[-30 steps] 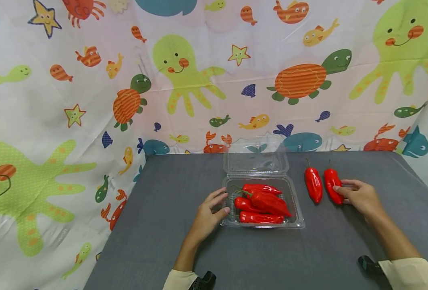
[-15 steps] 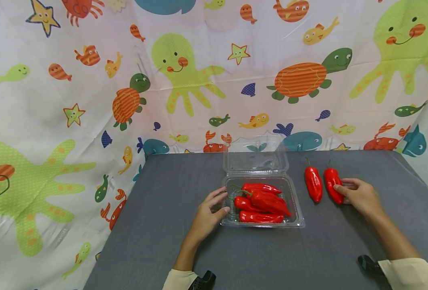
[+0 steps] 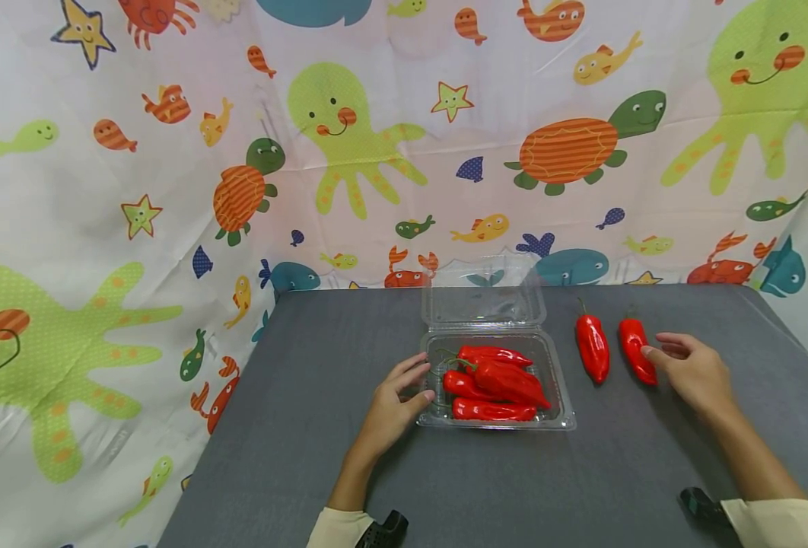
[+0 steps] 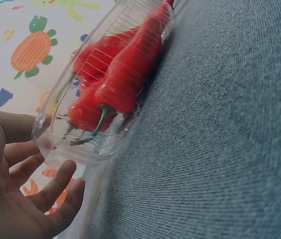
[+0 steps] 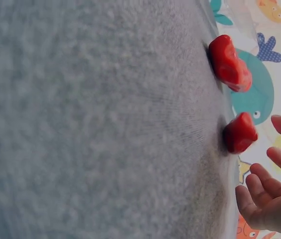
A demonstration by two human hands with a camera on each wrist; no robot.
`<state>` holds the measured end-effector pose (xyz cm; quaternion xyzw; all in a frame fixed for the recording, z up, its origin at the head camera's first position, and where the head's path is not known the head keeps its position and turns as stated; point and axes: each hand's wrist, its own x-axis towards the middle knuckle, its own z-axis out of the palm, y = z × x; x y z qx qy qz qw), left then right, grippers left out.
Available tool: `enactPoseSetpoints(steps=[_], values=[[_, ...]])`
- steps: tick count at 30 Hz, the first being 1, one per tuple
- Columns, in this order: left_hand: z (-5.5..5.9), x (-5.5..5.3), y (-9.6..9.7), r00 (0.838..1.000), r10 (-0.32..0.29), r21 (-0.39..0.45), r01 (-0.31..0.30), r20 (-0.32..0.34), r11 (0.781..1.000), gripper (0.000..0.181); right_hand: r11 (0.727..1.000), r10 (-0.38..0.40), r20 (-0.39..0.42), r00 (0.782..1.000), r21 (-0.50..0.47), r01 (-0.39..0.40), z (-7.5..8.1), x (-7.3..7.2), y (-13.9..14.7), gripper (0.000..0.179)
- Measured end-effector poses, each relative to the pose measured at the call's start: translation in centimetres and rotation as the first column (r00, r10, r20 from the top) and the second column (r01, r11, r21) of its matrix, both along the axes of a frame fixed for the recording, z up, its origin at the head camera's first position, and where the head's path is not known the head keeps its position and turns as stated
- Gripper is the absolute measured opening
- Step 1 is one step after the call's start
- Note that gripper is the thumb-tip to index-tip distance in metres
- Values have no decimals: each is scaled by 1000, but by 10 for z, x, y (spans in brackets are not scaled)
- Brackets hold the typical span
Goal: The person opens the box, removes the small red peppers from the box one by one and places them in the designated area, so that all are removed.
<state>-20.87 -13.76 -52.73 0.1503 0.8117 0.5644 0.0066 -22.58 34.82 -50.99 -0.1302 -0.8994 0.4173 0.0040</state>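
Several glossy red peppers (image 3: 491,411) with green stems lie in a clear plastic clamshell container (image 3: 563,380), its lid (image 3: 484,301) tipped back. My left hand (image 3: 392,411) is at the container's left side, fingers loosely spread and fingertips at its rim; the left wrist view shows these fingers (image 4: 56,191) close up. Right of the container, two more peppers lie side by side on the cloth: a left one (image 3: 592,348) and a right one (image 3: 637,352). My right hand (image 3: 695,374) is beside the right one, thumb nearest it. Its fingers (image 5: 265,186) are apart and hold nothing in the right wrist view.
A grey cloth (image 3: 308,457) covers the table. Behind it and to the left hangs a white curtain (image 3: 376,251) printed with sea animals. The raised lid stands close to the curtain at the table's back edge.
My right hand has drawn slightly right, its fingers leaving the right pepper's side. That pepper has shifted a little to the right and now lies more slanted. The left hand has stayed put.
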Motion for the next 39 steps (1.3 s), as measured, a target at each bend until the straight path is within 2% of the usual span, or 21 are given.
enactPoseSetpoints(steps=[10, 19, 30, 39], values=[[1, 0, 0, 1000, 4, 2, -4, -6, 1000, 50, 1000, -5, -68, 998, -2, 5, 18, 12, -18, 75], [0, 0, 0, 1000, -4, 8, 5, -10, 1000, 50, 1000, 10, -191, 982, -3, -11, 42, 23, -48, 68], [0, -1, 1, 1000, -5, 6, 6, -18, 1000, 50, 994, 100, -274, 957, -8, -106, 67, 35, -86, 63], [1, -1, 1, 1000, -6, 8, 6, -27, 1000, 50, 968, 230, -311, 922, -28, -251, 69, 42, -115, 62]])
